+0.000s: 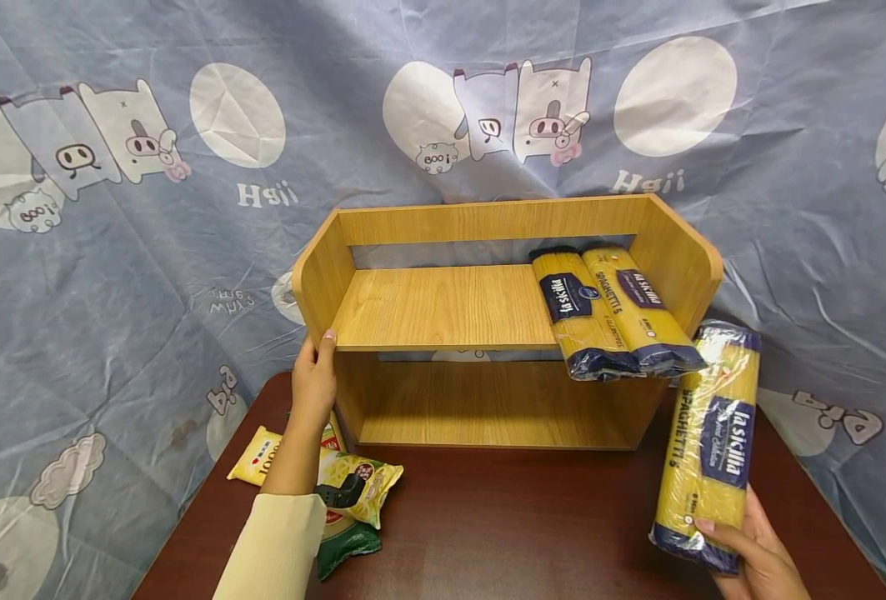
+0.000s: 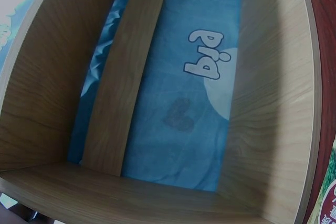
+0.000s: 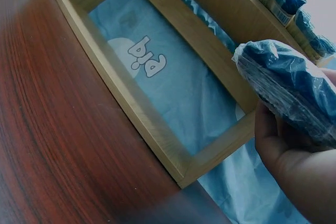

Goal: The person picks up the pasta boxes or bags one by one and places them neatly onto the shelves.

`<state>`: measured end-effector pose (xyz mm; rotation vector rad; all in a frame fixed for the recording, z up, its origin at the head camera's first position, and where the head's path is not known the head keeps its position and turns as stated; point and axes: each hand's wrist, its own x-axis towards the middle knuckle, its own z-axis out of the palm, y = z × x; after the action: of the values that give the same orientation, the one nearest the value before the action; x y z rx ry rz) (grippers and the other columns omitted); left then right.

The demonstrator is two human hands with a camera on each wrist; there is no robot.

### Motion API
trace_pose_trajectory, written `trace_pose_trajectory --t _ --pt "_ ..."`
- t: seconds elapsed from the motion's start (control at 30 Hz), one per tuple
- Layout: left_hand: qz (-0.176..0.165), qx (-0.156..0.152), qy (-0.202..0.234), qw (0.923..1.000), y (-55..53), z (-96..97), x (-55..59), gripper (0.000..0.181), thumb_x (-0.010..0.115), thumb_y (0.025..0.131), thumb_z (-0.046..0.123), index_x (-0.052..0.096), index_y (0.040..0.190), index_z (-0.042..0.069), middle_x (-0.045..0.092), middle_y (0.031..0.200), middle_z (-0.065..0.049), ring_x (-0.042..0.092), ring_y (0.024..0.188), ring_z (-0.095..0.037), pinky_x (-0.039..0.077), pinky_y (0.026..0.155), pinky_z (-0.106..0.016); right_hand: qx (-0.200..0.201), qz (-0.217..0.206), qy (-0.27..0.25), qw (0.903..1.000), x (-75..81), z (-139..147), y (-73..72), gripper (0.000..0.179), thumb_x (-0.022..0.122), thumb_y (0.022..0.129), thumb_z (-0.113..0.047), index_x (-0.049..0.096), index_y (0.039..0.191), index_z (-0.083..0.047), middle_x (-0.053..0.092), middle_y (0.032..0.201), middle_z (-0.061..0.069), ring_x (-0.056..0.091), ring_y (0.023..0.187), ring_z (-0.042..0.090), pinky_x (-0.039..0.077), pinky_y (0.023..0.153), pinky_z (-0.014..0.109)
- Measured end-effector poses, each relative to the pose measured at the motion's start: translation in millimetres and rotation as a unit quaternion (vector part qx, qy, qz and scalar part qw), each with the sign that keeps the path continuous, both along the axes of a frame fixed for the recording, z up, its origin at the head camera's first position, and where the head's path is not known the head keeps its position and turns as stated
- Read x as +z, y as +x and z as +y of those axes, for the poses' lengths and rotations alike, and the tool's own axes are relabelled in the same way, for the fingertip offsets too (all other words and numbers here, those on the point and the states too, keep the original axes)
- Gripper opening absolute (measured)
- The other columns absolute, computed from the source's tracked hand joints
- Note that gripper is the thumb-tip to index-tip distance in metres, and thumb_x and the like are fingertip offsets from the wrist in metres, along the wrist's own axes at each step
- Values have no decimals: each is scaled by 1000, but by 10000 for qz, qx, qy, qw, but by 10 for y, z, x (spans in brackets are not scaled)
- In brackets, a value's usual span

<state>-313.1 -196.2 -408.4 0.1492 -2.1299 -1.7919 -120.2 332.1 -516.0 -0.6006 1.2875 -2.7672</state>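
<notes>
My right hand (image 1: 759, 546) grips a pack of spaghetti (image 1: 708, 442) by its lower end, holding it upright and tilted beside the right side of a wooden shelf (image 1: 450, 308). The right wrist view shows fingers curled beneath the crinkled end of the spaghetti pack (image 3: 294, 77). My left hand (image 1: 315, 375) holds the shelf's left side panel at the upper board's front corner, thumb on top. Two more spaghetti packs (image 1: 578, 312) lie side by side at the right of the upper board, their ends jutting over the front edge.
Several yellow and green food bags (image 1: 352, 487) lie on the dark red table (image 1: 503, 525), partly behind my left forearm. The lower shelf board (image 1: 488, 400) sits under the upper one. A patterned blue-grey cloth (image 1: 337, 100) hangs behind the shelf.
</notes>
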Motion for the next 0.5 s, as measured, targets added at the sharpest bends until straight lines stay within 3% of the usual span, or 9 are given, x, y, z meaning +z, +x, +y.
trace_pose_trajectory --t 0.1,0.33,0.5 --pt "-2 -31 3 10000 2 -1 5 64 48 99 65 48 149 26 57 141 -13 52 130 -30 39 112 -50 3 133 -40 9999 18 1 -2 75 19 99 19 23 158 -27 60 141 4 64 123 20 57 96 38" --pt "-30 -53 18 10000 4 -1 6 64 48 99 65 48 149 26 57 142 -13 52 130 -30 38 113 -50 -204 14 429 9989 114 52 7 72 21 101 15 17 159 -28 60 140 -2 64 121 15 58 95 34" --pt "-66 -49 -25 10000 13 -2 2 63 47 99 64 48 149 26 56 143 -14 50 132 -31 37 114 -52 314 300 -240 9988 223 63 -4 75 12 99 17 20 160 -25 59 145 5 63 126 22 56 99 37"
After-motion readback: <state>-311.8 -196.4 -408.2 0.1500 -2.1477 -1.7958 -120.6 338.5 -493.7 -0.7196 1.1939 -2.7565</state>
